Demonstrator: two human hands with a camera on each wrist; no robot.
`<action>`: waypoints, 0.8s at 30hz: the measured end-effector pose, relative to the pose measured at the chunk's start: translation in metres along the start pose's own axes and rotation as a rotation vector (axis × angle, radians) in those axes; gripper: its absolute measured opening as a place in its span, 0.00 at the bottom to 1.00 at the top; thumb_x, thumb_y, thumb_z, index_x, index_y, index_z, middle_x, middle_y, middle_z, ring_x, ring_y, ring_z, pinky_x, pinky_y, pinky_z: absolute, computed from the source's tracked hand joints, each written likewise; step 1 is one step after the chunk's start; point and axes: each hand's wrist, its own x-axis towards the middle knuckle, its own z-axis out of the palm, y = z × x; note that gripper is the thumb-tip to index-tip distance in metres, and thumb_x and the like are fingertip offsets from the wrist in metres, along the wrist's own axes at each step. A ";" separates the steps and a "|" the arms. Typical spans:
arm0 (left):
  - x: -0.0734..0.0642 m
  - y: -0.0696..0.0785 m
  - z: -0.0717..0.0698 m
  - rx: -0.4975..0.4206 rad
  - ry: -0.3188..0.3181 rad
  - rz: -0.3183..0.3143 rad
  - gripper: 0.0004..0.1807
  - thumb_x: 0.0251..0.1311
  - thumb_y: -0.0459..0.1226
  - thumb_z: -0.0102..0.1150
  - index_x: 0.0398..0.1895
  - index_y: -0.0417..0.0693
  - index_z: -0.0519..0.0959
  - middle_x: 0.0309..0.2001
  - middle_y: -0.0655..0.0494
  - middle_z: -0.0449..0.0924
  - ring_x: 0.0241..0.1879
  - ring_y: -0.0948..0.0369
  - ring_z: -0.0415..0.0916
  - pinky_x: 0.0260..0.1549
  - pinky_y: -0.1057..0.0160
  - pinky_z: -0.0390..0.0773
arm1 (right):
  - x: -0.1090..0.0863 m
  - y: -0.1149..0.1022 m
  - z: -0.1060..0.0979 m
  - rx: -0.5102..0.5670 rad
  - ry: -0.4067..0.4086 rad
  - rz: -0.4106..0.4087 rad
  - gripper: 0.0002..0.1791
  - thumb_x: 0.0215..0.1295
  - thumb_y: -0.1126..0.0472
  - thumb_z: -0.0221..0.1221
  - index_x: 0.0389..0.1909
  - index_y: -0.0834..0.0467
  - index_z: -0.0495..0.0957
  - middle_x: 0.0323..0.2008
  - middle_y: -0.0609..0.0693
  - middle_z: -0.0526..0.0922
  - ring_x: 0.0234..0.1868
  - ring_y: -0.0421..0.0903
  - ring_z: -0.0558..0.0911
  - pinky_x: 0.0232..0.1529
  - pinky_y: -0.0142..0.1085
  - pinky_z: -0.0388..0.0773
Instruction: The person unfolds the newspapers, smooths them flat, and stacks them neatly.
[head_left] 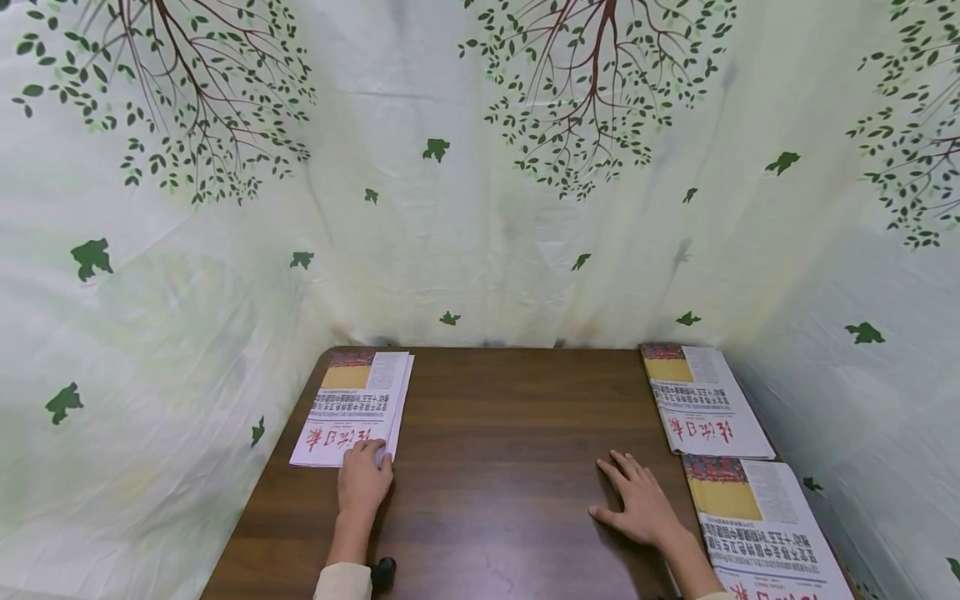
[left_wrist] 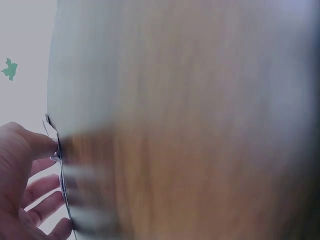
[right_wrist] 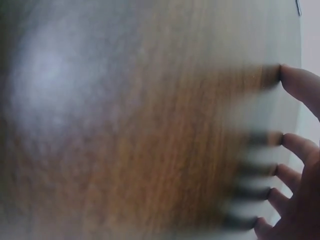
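A folded newspaper (head_left: 356, 417) with red and black print lies at the left side of the brown table (head_left: 510, 417). My left hand (head_left: 365, 477) is at its near right corner and pinches the edge. In the left wrist view the left thumb (left_wrist: 42, 145) meets a bent-up paper edge (left_wrist: 54, 157), with the other fingers spread along the sheet. My right hand (head_left: 639, 504) rests on the bare wood at the right, fingers spread. In the right wrist view the right hand's fingertips (right_wrist: 287, 140) touch the tabletop.
Two more spots on the right hold matching newspapers, a far one (head_left: 708, 404) and a near one (head_left: 765, 533), end to end along the table's right edge. A pale curtain (head_left: 510, 242) printed with trees and green leaves surrounds the table at the back and sides.
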 end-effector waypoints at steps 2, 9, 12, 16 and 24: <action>-0.001 0.003 0.001 0.006 0.000 0.008 0.18 0.62 0.37 0.65 0.52 0.38 0.84 0.52 0.34 0.82 0.51 0.36 0.77 0.48 0.37 0.76 | 0.000 0.000 0.001 0.002 0.008 0.003 0.45 0.58 0.34 0.66 0.71 0.57 0.73 0.73 0.65 0.69 0.74 0.72 0.64 0.68 0.72 0.61; -0.010 0.020 0.010 0.014 0.007 0.048 0.21 0.59 0.38 0.68 0.54 0.36 0.83 0.51 0.35 0.82 0.49 0.36 0.77 0.45 0.37 0.78 | -0.002 -0.002 0.004 0.024 0.019 0.016 0.45 0.59 0.35 0.67 0.71 0.57 0.72 0.74 0.66 0.68 0.74 0.73 0.63 0.68 0.73 0.59; -0.014 0.028 0.015 0.023 -0.001 0.065 0.22 0.59 0.38 0.69 0.55 0.37 0.83 0.51 0.35 0.82 0.47 0.37 0.77 0.44 0.37 0.79 | -0.003 -0.002 0.004 0.030 0.014 0.027 0.46 0.59 0.35 0.66 0.72 0.57 0.72 0.74 0.65 0.67 0.75 0.72 0.62 0.69 0.72 0.57; -0.019 0.040 0.021 0.030 -0.023 0.065 0.22 0.60 0.40 0.69 0.56 0.39 0.84 0.52 0.37 0.82 0.48 0.39 0.77 0.43 0.39 0.79 | -0.002 -0.002 0.004 0.035 0.011 0.034 0.46 0.59 0.34 0.66 0.72 0.57 0.72 0.74 0.65 0.66 0.76 0.72 0.62 0.70 0.72 0.57; -0.032 0.060 0.029 0.025 -0.034 0.079 0.22 0.60 0.42 0.70 0.55 0.43 0.85 0.52 0.42 0.82 0.47 0.42 0.78 0.43 0.41 0.79 | 0.000 -0.002 0.005 0.014 0.010 0.038 0.46 0.59 0.33 0.66 0.72 0.57 0.72 0.74 0.66 0.67 0.76 0.72 0.62 0.70 0.72 0.56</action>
